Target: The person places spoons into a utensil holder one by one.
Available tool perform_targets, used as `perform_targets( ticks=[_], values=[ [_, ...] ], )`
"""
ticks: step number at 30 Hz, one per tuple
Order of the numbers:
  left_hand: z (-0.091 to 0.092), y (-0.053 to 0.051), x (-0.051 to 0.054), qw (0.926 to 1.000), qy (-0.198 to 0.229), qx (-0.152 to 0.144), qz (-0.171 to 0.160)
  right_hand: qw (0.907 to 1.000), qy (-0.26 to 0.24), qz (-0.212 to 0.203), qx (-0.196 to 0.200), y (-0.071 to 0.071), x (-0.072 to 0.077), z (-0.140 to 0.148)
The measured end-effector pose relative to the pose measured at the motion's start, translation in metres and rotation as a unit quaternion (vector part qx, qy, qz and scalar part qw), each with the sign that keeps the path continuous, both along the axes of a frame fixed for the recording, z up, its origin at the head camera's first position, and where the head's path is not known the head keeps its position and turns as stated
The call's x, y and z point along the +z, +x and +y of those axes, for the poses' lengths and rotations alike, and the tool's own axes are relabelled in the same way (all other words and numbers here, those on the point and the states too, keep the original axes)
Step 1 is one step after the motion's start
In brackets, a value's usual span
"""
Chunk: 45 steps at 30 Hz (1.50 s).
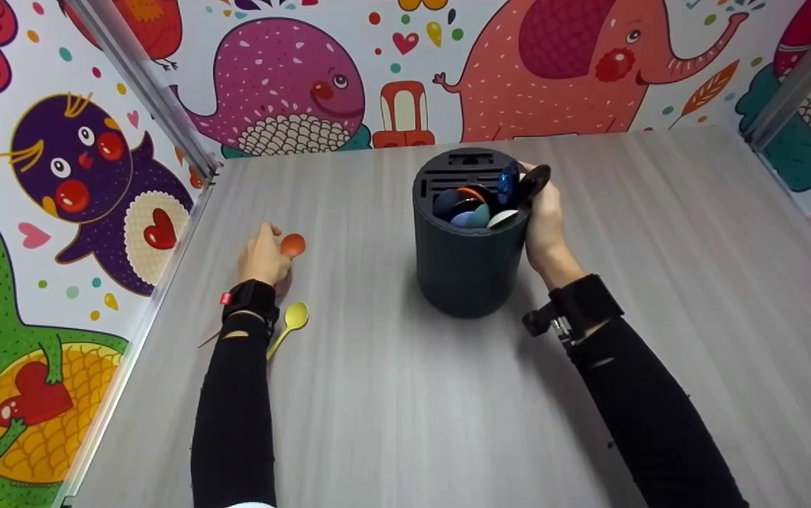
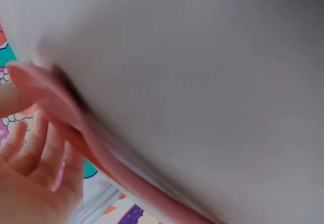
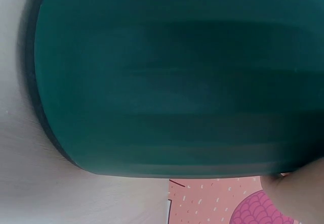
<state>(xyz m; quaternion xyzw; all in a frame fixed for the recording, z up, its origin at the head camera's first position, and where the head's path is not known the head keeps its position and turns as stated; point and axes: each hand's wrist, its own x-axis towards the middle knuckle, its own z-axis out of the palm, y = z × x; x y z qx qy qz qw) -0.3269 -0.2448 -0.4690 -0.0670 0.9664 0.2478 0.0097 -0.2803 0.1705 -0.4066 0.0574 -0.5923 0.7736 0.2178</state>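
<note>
At the left of the table, my left hand [image 1: 262, 257] pinches an orange spoon [image 1: 293, 245], its bowl showing beyond the fingers and its handle mostly hidden. A pink spoon [image 2: 48, 95] lies close against that hand in the left wrist view, with an orange edge behind it. Below the wrist, a yellow spoon [image 1: 295, 317] rests on the table, partly covered by the sleeve. My right hand [image 1: 545, 229] grips the right side of a dark green utensil holder [image 1: 469, 264], fingers hidden behind it. The holder stands upright, with several utensils [image 1: 472, 215] in its front opening.
The holder's top has slots [image 1: 465, 173] behind the opening. The grey table [image 1: 377, 395] is bounded by cartoon-printed panels [image 1: 285, 85] at the back and sides, with metal posts [image 1: 144, 77] at the corners.
</note>
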Motion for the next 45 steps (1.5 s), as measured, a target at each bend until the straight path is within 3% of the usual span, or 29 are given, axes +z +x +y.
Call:
perform_targets(
  ticks=[9, 20, 28, 32, 36, 41, 45],
  values=[
    [0.014, -0.002, 0.004, 0.9985, 0.019, -0.047, 0.023, 0.9999, 0.007, -0.007, -0.005, 0.002, 0.0, 0.001],
    [0.04, 0.0, 0.022, 0.9899, 0.06, -0.078, 0.102, 0.9998, 0.015, -0.016, -0.002, 0.004, 0.001, 0.003],
    [0.053, 0.001, 0.028, 0.9854, 0.032, -0.05, 0.159, 0.9998, 0.01, -0.017, -0.005, 0.003, 0.001, 0.002],
    [0.057, 0.004, 0.029, 0.9761, 0.052, -0.034, 0.208, 0.9999, -0.002, -0.014, 0.003, 0.002, 0.0, 0.0],
    [0.063, 0.006, 0.032, 0.9612, 0.097, -0.027, 0.257, 0.9999, 0.001, -0.009, 0.006, 0.001, 0.0, 0.0],
    [0.076, 0.01, 0.043, 0.94, 0.143, -0.054, 0.305, 0.9999, 0.011, -0.009, 0.001, 0.0, 0.0, 0.001],
    [0.091, 0.015, 0.055, 0.926, 0.183, -0.087, 0.319, 0.9999, 0.012, -0.008, -0.002, 0.0, 0.0, 0.003]
  ],
)
